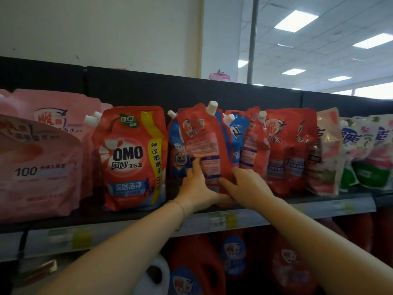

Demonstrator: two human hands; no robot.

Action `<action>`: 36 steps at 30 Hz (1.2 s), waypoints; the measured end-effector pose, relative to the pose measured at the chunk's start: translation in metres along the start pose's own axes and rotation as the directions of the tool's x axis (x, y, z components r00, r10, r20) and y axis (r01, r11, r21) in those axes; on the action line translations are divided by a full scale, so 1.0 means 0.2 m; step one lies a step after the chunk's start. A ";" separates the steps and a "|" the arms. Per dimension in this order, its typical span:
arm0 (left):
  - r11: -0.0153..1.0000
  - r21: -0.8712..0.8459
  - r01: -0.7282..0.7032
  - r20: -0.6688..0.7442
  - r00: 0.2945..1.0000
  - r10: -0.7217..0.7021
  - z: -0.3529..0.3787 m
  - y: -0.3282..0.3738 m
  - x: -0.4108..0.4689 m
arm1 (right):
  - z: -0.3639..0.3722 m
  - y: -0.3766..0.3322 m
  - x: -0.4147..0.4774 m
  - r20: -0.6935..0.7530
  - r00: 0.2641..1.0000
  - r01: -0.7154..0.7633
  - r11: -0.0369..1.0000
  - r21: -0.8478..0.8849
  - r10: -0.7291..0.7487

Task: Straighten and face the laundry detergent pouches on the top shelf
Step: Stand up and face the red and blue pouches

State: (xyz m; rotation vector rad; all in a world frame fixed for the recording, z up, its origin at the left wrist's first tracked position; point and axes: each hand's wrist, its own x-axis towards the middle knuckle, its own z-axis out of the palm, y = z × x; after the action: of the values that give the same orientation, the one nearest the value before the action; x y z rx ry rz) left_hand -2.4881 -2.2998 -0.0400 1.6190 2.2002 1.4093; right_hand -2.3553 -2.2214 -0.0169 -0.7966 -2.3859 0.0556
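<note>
With my left hand (196,185) and right hand (249,187) holding the red pouch (205,133) low, I'd turn its back label inward and stand it upright.

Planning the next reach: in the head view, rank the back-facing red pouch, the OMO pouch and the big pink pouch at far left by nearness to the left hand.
1. red pouch: in the left hand, centre of the row.
2. OMO pouch: just left of the hand, not touching it.
3. pink pouch: far left end of the row.
</note>
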 end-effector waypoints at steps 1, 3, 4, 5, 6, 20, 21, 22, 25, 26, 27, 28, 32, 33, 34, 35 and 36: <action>1.000 -0.014 0.023 -0.011 1.000 -0.023 -0.02 -0.03 0.01 | 0.01 -0.03 0.00 0.004 0.998 0.063 0.997 0.045 -0.064; 0.994 -0.098 0.056 -0.001 0.998 -0.057 -0.07 -0.07 0.02 | 0.06 -0.09 0.00 0.025 0.981 0.181 0.962 0.206 -0.190; 0.985 -0.158 0.068 -0.005 0.998 -0.070 -0.09 -0.07 0.01 | 0.08 -0.13 0.00 0.031 0.972 0.212 0.928 0.305 -0.232; 0.975 -0.210 0.077 -0.026 0.996 -0.085 -0.12 -0.06 0.01 | 0.10 -0.15 0.01 0.032 0.964 0.229 0.890 0.393 -0.263; 0.963 -0.257 0.082 -0.066 0.993 -0.102 -0.13 -0.07 0.01 | 0.12 -0.18 0.01 0.036 0.956 0.242 0.857 0.456 -0.290; 0.930 -0.332 0.159 -0.193 0.953 -0.232 -0.09 -0.04 0.02 | 0.22 -0.11 0.00 -0.238 0.968 0.040 0.888 0.458 0.079; 0.932 -0.333 0.142 -0.220 0.950 -0.223 -0.08 -0.05 0.02 | 0.21 -0.09 0.03 -0.203 0.968 -0.044 0.898 0.437 0.146; 0.936 -0.328 0.127 -0.243 0.946 -0.214 -0.07 -0.06 0.02 | 0.20 -0.07 0.05 -0.165 0.962 -0.126 0.892 0.433 0.216; 0.952 -0.284 0.110 -0.272 0.944 -0.190 -0.06 -0.06 0.01 | 0.19 0.00 0.15 -0.076 0.911 -0.319 0.809 0.495 0.406; 0.956 -0.275 0.101 -0.279 0.943 -0.180 -0.06 -0.06 0.02 | 0.19 0.02 0.18 -0.050 0.892 -0.366 0.785 0.500 0.448; 0.959 -0.270 0.090 -0.288 0.943 -0.170 -0.05 -0.07 0.02 | 0.19 0.03 0.22 -0.024 0.879 -0.407 0.778 0.479 0.475; 0.960 -0.268 0.081 -0.294 0.942 -0.162 -0.05 -0.07 0.01 | 0.19 0.04 0.24 -0.004 0.874 -0.434 0.785 0.441 0.486; 0.965 -0.258 0.036 -0.330 0.936 -0.123 -0.04 -0.09 0.00 | 0.19 0.03 0.28 -0.033 0.895 -0.404 0.837 0.368 0.446; 0.966 -0.257 0.021 -0.352 0.929 -0.114 -0.03 -0.09 -0.01 | 0.20 0.03 0.29 -0.042 0.904 -0.380 0.843 0.382 0.426; 0.967 -0.253 0.006 -0.375 0.921 -0.104 -0.02 -0.09 -0.02 | 0.20 0.03 0.29 -0.043 0.910 -0.363 0.842 0.400 0.413; 0.971 -0.240 -0.008 -0.400 0.912 -0.092 -0.02 -0.08 -0.03 | 0.22 0.03 0.29 -0.046 0.917 -0.343 0.843 0.415 0.396; 0.976 -0.218 -0.017 -0.422 0.903 -0.079 -0.01 -0.08 -0.04 | 0.23 0.01 0.29 -0.046 0.926 -0.321 0.848 0.422 0.374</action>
State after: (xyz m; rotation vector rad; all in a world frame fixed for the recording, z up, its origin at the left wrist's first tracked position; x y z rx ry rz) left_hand -2.4969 -2.3073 -0.0527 1.2892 2.1547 2.0810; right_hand -2.4161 -2.1799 -0.0224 -0.9804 -1.9808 0.6159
